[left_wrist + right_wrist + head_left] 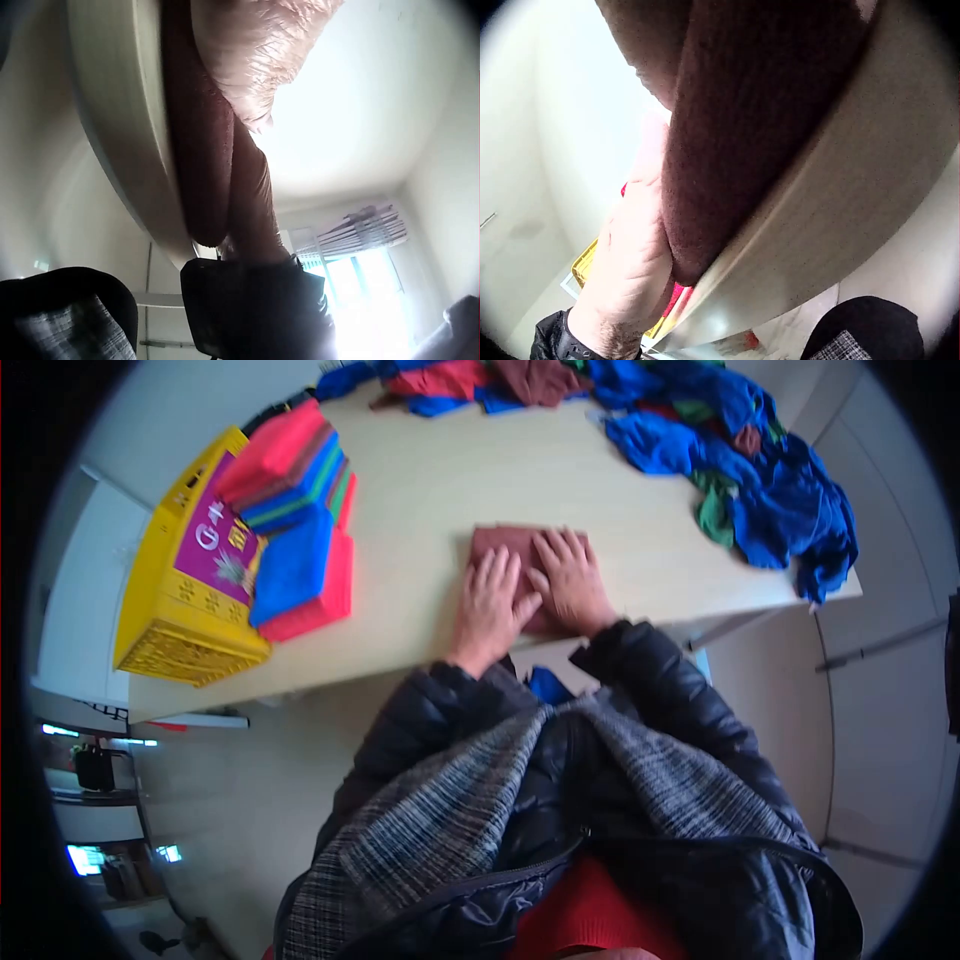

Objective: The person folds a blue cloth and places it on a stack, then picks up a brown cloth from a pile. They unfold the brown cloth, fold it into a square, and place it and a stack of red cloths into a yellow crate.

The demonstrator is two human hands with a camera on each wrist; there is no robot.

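Observation:
A folded brown cloth (515, 540) lies at the front edge of the table, its thick rounded fold showing in the left wrist view (199, 165) and the right wrist view. My left hand (488, 605) rests flat on its left part, fingers straight and pointing away from me. On the right part lies my right hand (575, 585), its fingers also extended. The thumbs come close together over the middle of the cloth. Both palms press on the top layer.
At the left, a yellow plastic basket (150, 590) stands beside a stack of folded red, blue, green and brown cloths (295, 580). Loose blue cloths (790, 510) lie crumpled along the right side. More rumpled red and brown cloths (540, 380) line the far edge of the table (420, 480).

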